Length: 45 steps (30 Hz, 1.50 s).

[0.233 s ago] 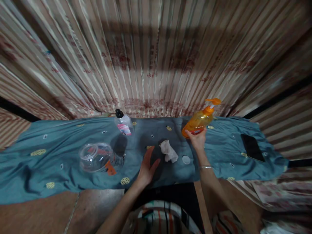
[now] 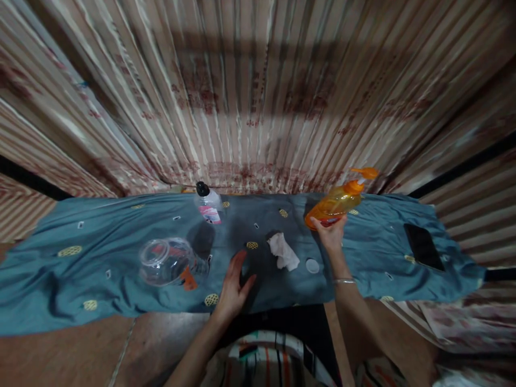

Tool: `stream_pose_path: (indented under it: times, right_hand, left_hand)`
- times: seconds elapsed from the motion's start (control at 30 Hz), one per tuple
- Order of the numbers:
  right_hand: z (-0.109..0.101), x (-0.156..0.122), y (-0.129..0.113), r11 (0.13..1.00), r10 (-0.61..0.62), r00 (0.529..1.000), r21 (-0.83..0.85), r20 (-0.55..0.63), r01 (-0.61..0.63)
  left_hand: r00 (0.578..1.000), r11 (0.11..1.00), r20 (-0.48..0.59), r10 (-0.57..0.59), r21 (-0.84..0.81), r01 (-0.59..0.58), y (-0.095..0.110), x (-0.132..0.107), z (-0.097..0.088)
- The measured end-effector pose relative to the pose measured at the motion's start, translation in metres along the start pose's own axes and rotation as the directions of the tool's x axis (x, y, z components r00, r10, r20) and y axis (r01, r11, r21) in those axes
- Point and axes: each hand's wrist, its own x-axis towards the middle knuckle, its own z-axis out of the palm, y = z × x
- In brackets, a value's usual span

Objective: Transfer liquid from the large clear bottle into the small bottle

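My right hand (image 2: 331, 234) is wrapped round the lower part of an orange pump bottle (image 2: 334, 206), which leans to the right with its pump head up. Fingers apart and holding nothing, my left hand (image 2: 235, 287) is over the front of the cloth. A crumpled white tissue (image 2: 283, 251) lies between the two hands, and a round white lid (image 2: 312, 265) is to its right. Left of my left hand, a clear plastic jar (image 2: 167, 262) with an orange label rests on its side. A clear bottle with a black cap and pink label (image 2: 209, 205) stands behind it.
A teal cloth with pineapple prints (image 2: 121, 290) covers the narrow table. Toward its right end lies a black phone (image 2: 424, 246). Striped curtains (image 2: 250, 97) hang close behind the table and at both sides.
The orange bottle tilts further to the right in my right hand. My left hand has drawn back a little, toward me and to the left. The whole view has shifted slightly.
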Motion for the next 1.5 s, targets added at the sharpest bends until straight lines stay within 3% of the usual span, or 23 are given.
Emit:
stream_pose_path:
  times: [0.1, 0.23, 0.33, 0.57, 0.73, 0.83, 0.9, 0.97, 1.1, 1.23, 1.4, 1.5]
  right_hand:
    - [-0.004, -0.003, 0.001, 1.000, -0.024, 0.999, 0.019, 0.029, 0.023]
    - [-0.012, -0.021, 0.009, 0.988, -0.152, 0.988, 0.017, 0.007, 0.152]
    - [-0.023, -0.054, 0.016, 0.991, -0.128, 0.992, -0.029, 0.001, 0.128]
    - [-0.044, -0.139, 0.004, 0.955, -0.237, 0.955, -0.136, 0.175, 0.262]
    - [-0.036, -0.172, 0.000, 0.914, -0.373, 0.892, -0.065, 0.254, 0.400]
    - [-0.024, -0.182, 0.002, 0.884, -0.447, 0.832, 0.018, 0.328, 0.468]
    - [-0.013, -0.182, 0.003, 0.881, -0.456, 0.821, 0.044, 0.343, 0.471]
    - [-0.002, -0.177, 0.001, 0.899, -0.428, 0.835, 0.067, 0.345, 0.433]
    - [0.016, -0.158, -0.008, 0.959, -0.282, 0.881, 0.143, 0.380, 0.246]
    - [0.017, -0.146, -0.016, 0.960, -0.217, 0.893, 0.250, 0.395, 0.123]
    - [0.000, -0.153, -0.020, 0.896, -0.057, 0.879, 0.413, 0.473, -0.164]
    - [-0.011, -0.162, -0.024, 0.810, 0.003, 0.835, 0.489, 0.550, -0.325]
  left_hand:
    - [1.000, 0.999, 0.010, -0.003, 0.032, 0.002, -0.004, -0.008, -0.009]
    - [1.000, 0.998, 0.015, -0.004, 0.067, 0.003, -0.008, -0.019, -0.017]
    - [1.000, 0.997, 0.018, -0.003, 0.081, 0.001, -0.007, -0.024, -0.021]
    - [0.999, 0.995, 0.035, 0.002, 0.105, -0.006, -0.001, -0.036, -0.037]
    - [0.998, 0.990, 0.057, 0.015, 0.136, -0.023, -0.006, -0.036, -0.038]
    - [0.997, 0.985, 0.071, 0.044, 0.162, -0.055, -0.010, -0.031, -0.030]
    - [0.996, 0.980, 0.069, 0.059, 0.185, -0.071, -0.013, -0.028, -0.024]
    - [0.996, 0.976, 0.060, 0.066, 0.205, -0.077, -0.015, -0.026, -0.019]
    - [0.999, 0.978, 0.026, 0.048, 0.200, -0.052, -0.017, -0.025, -0.015]
    - [0.999, 0.994, -0.028, -0.018, 0.108, 0.020, -0.011, -0.023, -0.014]
    - [0.983, 0.973, -0.092, -0.161, -0.184, 0.142, 0.007, -0.017, 0.005]
    - [0.964, 0.879, -0.075, -0.256, -0.433, 0.200, 0.020, -0.012, 0.028]
